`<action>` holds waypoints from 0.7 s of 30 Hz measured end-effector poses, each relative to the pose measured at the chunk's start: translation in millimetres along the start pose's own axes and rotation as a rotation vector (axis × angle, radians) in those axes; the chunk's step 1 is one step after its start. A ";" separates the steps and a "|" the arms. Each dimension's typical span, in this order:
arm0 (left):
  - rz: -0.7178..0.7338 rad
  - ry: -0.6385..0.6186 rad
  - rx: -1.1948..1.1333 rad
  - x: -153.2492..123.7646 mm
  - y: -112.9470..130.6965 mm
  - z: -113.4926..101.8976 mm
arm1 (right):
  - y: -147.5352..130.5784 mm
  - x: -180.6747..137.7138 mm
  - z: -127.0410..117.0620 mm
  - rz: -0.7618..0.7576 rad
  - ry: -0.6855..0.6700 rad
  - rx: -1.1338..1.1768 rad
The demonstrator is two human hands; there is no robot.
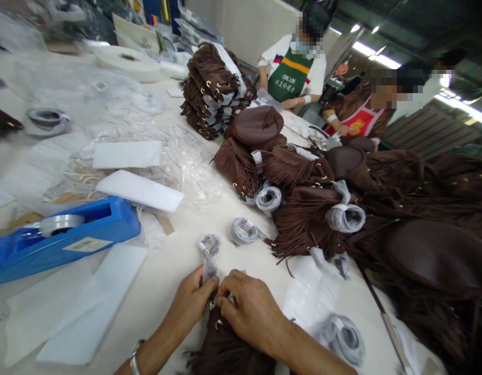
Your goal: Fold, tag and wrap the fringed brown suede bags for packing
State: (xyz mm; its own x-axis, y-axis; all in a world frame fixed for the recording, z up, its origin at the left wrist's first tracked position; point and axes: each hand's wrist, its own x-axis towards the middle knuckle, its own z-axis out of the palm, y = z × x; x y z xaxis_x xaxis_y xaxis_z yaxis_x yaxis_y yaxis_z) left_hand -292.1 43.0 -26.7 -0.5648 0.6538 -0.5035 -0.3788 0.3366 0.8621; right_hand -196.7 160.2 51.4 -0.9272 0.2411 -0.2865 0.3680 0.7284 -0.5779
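My left hand (190,299) is closed around the end of a plastic-wrapped strap (209,250), whose coiled part lies on the table just beyond my fingers. A small metal clip (212,302) shows between my two hands, at the top of a brown fringed bag (225,346) with gold-coloured eyelets. Fingers of my right hand (251,307) are pinched together beside that clip; what lies between them is hidden. The bag is partly covered by my right hand and forearm.
A blue tape dispenser (88,234) and white foam strips (139,190) lie left. More wrapped strap coils (244,230) sit ahead. Brown fringed bags (303,219) fill the right, with a stack (213,88) behind. Two people (295,67) work across the table.
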 end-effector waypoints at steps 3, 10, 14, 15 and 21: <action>0.017 0.005 -0.027 -0.2 -0.7 -0.3 | -3.5 2.3 0.8 0.063 0.020 -0.057; 0.020 -0.005 -0.014 -0.4 0.8 -1.6 | -10.7 1.2 8.0 0.117 0.049 -0.126; 0.035 0.012 -0.013 -2.1 0.4 -2.2 | -12.4 0.6 10.2 0.130 0.032 -0.083; 0.043 0.016 -0.008 -2.4 0.4 -2.3 | -12.8 0.8 10.2 0.136 0.024 -0.082; 0.096 0.017 0.031 3.0 -3.5 -1.7 | -17.7 -0.6 9.1 0.117 -0.046 -0.142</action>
State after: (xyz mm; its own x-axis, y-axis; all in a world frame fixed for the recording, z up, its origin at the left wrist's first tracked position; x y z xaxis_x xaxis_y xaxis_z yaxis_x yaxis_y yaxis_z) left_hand -293.7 42.7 -31.3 -0.6097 0.6728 -0.4190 -0.2998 0.2936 0.9077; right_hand -202.1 141.3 54.9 -0.8733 0.3026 -0.3819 0.4568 0.7811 -0.4258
